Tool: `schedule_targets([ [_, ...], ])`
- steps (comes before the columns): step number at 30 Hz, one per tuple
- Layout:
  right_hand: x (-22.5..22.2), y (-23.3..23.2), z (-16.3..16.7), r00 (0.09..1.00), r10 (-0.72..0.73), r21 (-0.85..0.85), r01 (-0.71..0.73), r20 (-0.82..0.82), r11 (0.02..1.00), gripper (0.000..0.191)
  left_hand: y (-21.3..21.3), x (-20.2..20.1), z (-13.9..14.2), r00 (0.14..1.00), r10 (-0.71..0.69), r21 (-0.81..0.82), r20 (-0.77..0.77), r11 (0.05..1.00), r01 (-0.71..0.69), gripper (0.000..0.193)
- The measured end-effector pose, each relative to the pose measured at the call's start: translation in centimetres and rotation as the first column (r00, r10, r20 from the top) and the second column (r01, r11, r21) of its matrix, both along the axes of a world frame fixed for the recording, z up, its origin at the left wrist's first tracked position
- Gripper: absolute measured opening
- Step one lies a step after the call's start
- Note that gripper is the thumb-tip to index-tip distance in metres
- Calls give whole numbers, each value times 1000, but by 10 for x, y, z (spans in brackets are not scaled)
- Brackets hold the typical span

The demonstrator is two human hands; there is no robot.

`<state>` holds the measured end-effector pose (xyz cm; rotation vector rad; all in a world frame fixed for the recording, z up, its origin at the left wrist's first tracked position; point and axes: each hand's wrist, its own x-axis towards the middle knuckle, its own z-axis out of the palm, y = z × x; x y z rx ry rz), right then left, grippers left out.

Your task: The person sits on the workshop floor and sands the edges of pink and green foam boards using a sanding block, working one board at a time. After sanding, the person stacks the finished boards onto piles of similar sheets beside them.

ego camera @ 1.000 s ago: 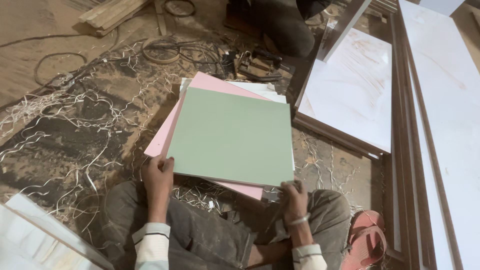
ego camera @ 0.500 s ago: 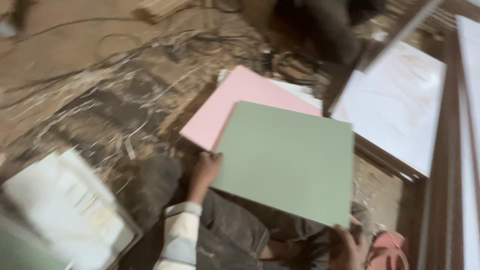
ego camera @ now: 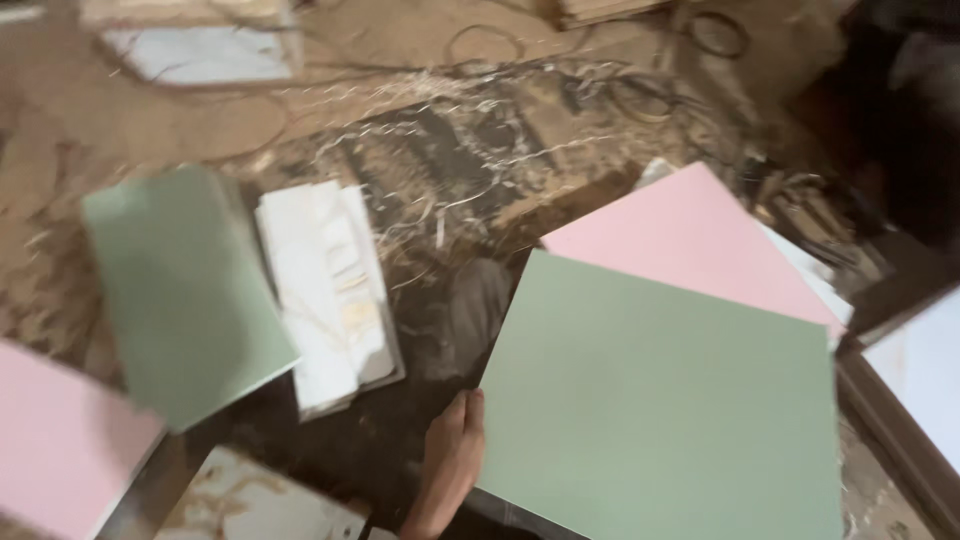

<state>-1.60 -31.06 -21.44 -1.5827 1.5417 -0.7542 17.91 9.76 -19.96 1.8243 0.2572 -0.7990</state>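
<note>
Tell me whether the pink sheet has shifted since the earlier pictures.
Cannot tell: the camera swung left. The pink sheet remains under the green sheet, beside the white panel.

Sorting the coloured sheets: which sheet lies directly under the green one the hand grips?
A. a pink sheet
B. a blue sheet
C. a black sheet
A: the left hand grips the green sheet at its edge, and a pink sheet shows from beneath it.
</note>
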Motion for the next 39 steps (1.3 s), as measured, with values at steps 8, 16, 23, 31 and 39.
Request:
schedule_targets([
  [8,-54,10,20,976,212,18,-213,55,977,50,34,-39,-74,889,453,-298,-72,840,-453,49],
  [16,-214,237,77,763,-214,441,-101,609,892,55,51,-16,-138,962,196,-360,-189,898,-254,45],
  [23,-263,353,91,667,-267,32,343,696,939,49,-42,-45,-114,930,-300,-348,-212,913,215,47],
  [31,-303,442,54,237,-632,139,863,738,486,60,-118,-128,-109,669,-725,-329,-164,680,655,49],
  [39,-324,542,1,-127,-527,301,918,840,259,56,-113,-196,-145,310,-951,-199,-1,304,932,51],
])
